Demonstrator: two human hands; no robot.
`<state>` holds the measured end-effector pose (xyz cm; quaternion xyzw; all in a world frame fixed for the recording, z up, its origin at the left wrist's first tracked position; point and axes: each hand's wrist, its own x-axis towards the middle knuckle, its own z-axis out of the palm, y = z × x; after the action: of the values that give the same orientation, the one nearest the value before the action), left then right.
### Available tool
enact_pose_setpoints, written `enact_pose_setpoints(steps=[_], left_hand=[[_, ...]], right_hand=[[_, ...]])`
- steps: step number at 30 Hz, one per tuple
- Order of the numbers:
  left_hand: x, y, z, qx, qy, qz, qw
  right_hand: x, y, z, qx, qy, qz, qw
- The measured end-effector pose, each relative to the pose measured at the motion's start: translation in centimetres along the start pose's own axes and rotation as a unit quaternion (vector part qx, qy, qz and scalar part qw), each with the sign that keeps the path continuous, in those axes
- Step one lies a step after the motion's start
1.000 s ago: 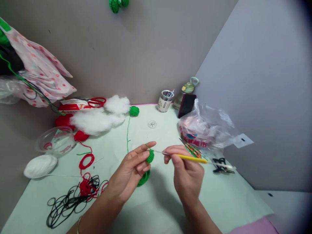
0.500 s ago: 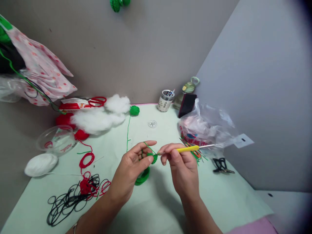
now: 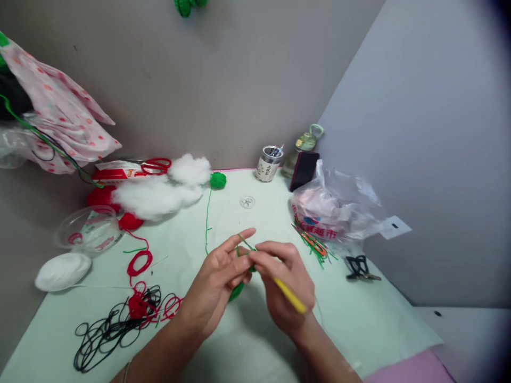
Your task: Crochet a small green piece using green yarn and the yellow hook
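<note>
Nearest the camera, the left hand (image 3: 217,279) pinches a small green crocheted piece (image 3: 236,291) between thumb and fingers, its forefinger stretched out with a thin green yarn strand (image 3: 207,215) running over it. The right hand (image 3: 285,284) is closed around a yellow-handled crochet hook (image 3: 290,296), whose handle points back toward the wrist while the tip is hidden where the two hands meet above the pale green table mat (image 3: 255,340). With the tip out of sight among the fingers, the hook could split the yarn or miss the loop, and slack over the forefinger would let a stitch drop. To the left lie a tangle of black and red cord (image 3: 120,322) and a white oval yarn ball (image 3: 63,271), near enough for the working strand to snag. Farther back sit a clear plastic bowl (image 3: 88,234), white stuffing fluff (image 3: 159,191), a small green yarn ball (image 3: 217,180), red-handled scissors (image 3: 155,166), a printed tin of pens (image 3: 268,164) and a crinkled plastic bag (image 3: 335,207). Half a second ago the hook's handle pointed out to the right, level; it has since swung down toward the wrist, and the hands have closed together.
</note>
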<state>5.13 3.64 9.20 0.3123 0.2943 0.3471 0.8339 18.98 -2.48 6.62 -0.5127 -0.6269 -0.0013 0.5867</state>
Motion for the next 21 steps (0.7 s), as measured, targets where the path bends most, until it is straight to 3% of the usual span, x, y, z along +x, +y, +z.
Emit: enact_pose_setpoints(steps=[2, 4, 6, 11, 13, 17, 19, 21], left_hand=[[0.1, 0.4, 0.0, -0.036, -0.016, -0.023, 0.999], [0.2, 0.5, -0.2, -0.024, -0.001, 0.011, 1.000], [0.1, 0.4, -0.3, 0.016, 0.006, 0.047, 0.999], [-0.1, -0.5, -0.5, 0.125, 0.015, 0.096, 0.987], [0.0, -0.7, -0.4, 0.110, 0.031, 0.101, 0.988], [0.3, -0.4, -0.1, -0.030, 0.006, -0.012, 0.999], [0.5, 0.1, -0.1, -0.073, -0.005, -0.056, 0.996], [0.5, 0.3, -0.2, -0.077, -0.003, -0.059, 0.995]], right_hand=[[0.6, -0.1, -0.2, 0.120, 0.027, 0.081, 0.989], [1.3, -0.2, -0.2, 0.225, 0.035, 0.137, 0.964], [1.8, -0.3, -0.1, 0.264, 0.025, 0.155, 0.951], [1.6, -0.4, 0.4, 0.189, 0.006, 0.120, 0.975], [1.0, -0.4, 0.5, 0.109, 0.003, 0.080, 0.991], [0.4, -0.2, 0.3, -0.014, -0.001, -0.022, 1.000], [0.7, 0.0, 0.0, 0.051, 0.026, 0.034, 0.998], [1.3, 0.1, -0.2, 0.172, 0.051, 0.129, 0.975]])
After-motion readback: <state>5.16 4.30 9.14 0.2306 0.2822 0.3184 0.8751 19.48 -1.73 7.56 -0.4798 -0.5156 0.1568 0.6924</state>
